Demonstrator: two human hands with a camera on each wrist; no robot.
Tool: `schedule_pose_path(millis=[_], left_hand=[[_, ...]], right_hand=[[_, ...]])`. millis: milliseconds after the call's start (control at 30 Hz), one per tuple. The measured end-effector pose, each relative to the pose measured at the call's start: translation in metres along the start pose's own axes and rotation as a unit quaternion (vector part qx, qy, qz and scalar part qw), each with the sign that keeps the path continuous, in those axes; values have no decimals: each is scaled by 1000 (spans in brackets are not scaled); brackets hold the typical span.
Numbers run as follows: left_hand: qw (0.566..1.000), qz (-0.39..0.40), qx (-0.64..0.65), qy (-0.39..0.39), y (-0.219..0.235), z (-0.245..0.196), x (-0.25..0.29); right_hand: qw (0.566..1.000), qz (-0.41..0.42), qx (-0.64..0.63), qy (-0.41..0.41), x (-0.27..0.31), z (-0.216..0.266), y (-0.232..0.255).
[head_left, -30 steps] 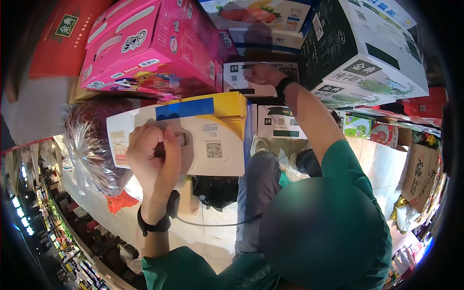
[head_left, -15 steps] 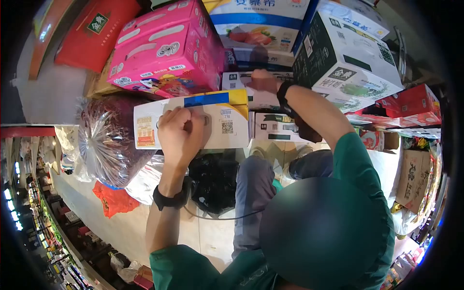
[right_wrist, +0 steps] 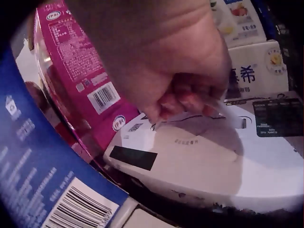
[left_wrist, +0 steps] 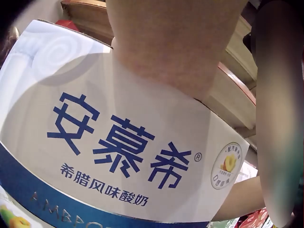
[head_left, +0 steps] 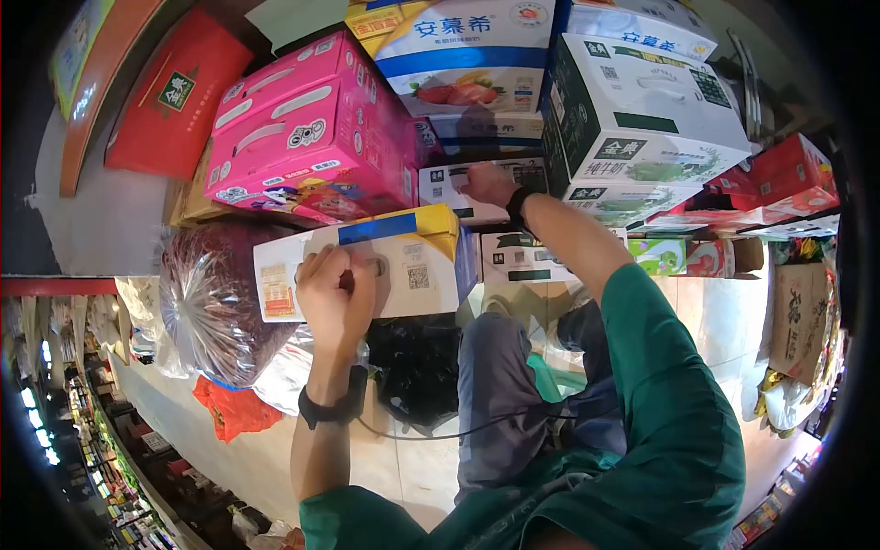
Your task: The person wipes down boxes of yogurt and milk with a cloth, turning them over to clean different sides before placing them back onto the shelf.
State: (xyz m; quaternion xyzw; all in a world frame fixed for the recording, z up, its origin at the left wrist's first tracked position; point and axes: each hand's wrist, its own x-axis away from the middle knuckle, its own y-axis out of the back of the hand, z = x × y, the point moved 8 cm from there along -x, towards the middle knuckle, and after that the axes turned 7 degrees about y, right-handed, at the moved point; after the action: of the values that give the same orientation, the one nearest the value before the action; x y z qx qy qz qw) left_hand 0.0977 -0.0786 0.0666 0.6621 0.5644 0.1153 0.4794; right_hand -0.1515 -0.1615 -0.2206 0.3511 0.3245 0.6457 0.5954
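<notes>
With fingers curled, your left hand (head_left: 335,298) grips the yogurt carton (head_left: 398,284) at near left by its top and your right hand (head_left: 491,184) the white box (right_wrist: 199,159) farther right by its strap (right_wrist: 232,116), probably because top holds balance the weight.

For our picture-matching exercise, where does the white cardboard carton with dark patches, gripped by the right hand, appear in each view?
Head: white carton, just above centre.
Left wrist: not in it.
Right wrist: same white carton, centre to lower right.
Shared landmark: blue-and-white cardboard carton gripped by left hand.
</notes>
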Motion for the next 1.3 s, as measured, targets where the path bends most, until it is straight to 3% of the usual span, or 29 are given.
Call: schedule_pose_path(millis=[33, 167, 267, 300, 433, 467, 533, 667, 733, 800, 867, 1000, 1100, 1200, 1233, 1300], left_hand=[[1000, 3, 0, 0, -1, 0, -1], [1000, 13, -3, 5, -3, 1, 0], [1000, 25, -7, 16, -4, 2, 1], [999, 27, -6, 18, -4, 2, 0], [998, 28, -7, 47, -5, 4, -1], [999, 26, -8, 45, -5, 4, -1], [999, 24, -10, 44, -5, 6, 0], [999, 20, 3, 42, -5, 7, 0], [999, 12, 9, 43, -6, 9, -1], [999, 12, 9, 44, -7, 11, 0], [999, 13, 3, 42, -6, 9, 0], [999, 3, 10, 32, -6, 7, 1], [999, 4, 16, 37, -6, 8, 1], [999, 4, 9, 40, -6, 9, 1], [999, 7, 7, 39, -6, 9, 0], [999, 12, 3, 39, -5, 11, 2]], right_hand=[[999, 0, -32, -38, 2, -7, -6], [998, -32, 5, -57, -10, -36, -43], [996, 27, -20, -80, -13, -37, -37], [996, 2, -37, -85, -9, -34, -31], [998, 4, -13, -68, -19, -48, -56], [998, -29, 23, -42, -17, -48, -55], [991, -92, 95, 10, 3, -25, -29], [993, 25, -86, 72, 68, 11, 7], [989, 96, -30, 104, 123, 22, 29], [981, 47, 42, 184, 174, 6, 35], [976, 67, 95, 183, 214, -25, 34], [966, 15, 234, 109, 263, -53, 53], [965, 32, 245, 87, 263, -70, 29], [975, 133, 171, 45, 247, -69, 9], [977, 184, 109, 16, 236, -44, 23], [996, 60, 36, 47, 199, -18, 27]])
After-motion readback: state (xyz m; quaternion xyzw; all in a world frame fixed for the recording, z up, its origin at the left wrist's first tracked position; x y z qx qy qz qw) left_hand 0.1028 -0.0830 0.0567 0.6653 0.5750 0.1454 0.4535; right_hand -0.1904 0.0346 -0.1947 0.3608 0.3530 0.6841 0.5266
